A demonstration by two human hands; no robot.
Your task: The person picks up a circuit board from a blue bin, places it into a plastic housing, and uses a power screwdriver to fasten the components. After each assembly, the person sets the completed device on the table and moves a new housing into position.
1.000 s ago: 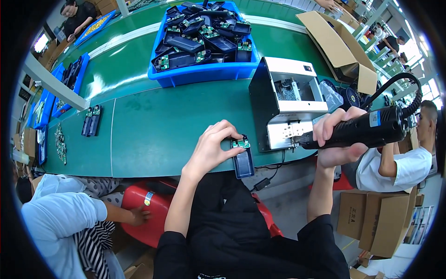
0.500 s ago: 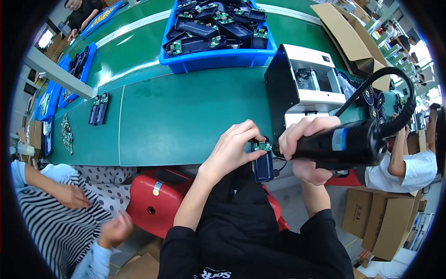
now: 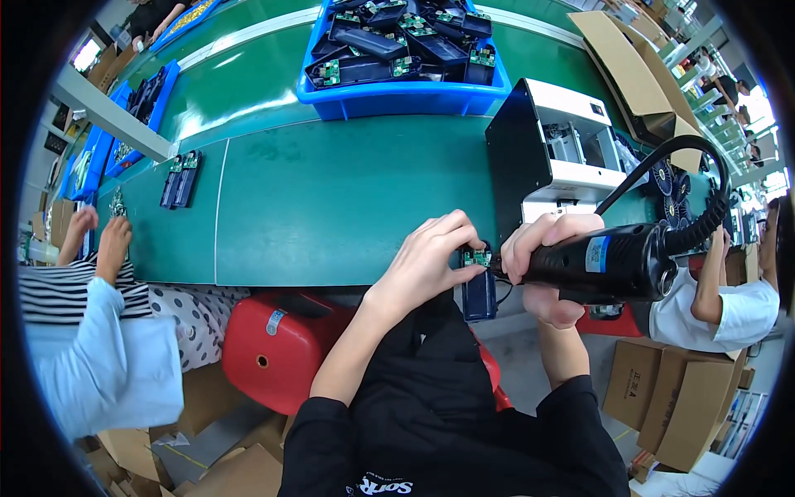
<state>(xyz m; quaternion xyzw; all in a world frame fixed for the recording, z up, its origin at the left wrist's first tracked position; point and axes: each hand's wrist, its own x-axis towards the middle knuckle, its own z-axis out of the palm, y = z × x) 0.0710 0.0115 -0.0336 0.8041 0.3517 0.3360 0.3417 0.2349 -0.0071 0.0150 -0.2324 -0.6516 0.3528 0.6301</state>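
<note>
Between the thumb and fingers of my left hand [image 3: 431,255] is a dark blue plastic housing [image 3: 479,298] with a green circuit board [image 3: 477,258] at its upper end. It sits at the table's near edge. My right hand [image 3: 542,263] is wrapped round a black electric screwdriver [image 3: 604,263] with a thick coiled cable, held almost level. The screwdriver's tip points left and meets the housing at the board's end; the exact contact is hidden by my fingers. Just beyond stands a white and black screw feeder [image 3: 571,178].
A blue bin [image 3: 406,103] of housings with boards stands at the back. Two housings [image 3: 180,180] lie on the left of the green table [image 3: 331,182]. A co-worker's hands [image 3: 114,244] are near a pile of small boards. An open cardboard box [image 3: 633,70] is at the right.
My view has shifted slightly; my hands keep the same hold on housing and screwdriver. The co-worker at left has moved both hands from the lap up to the table edge.
</note>
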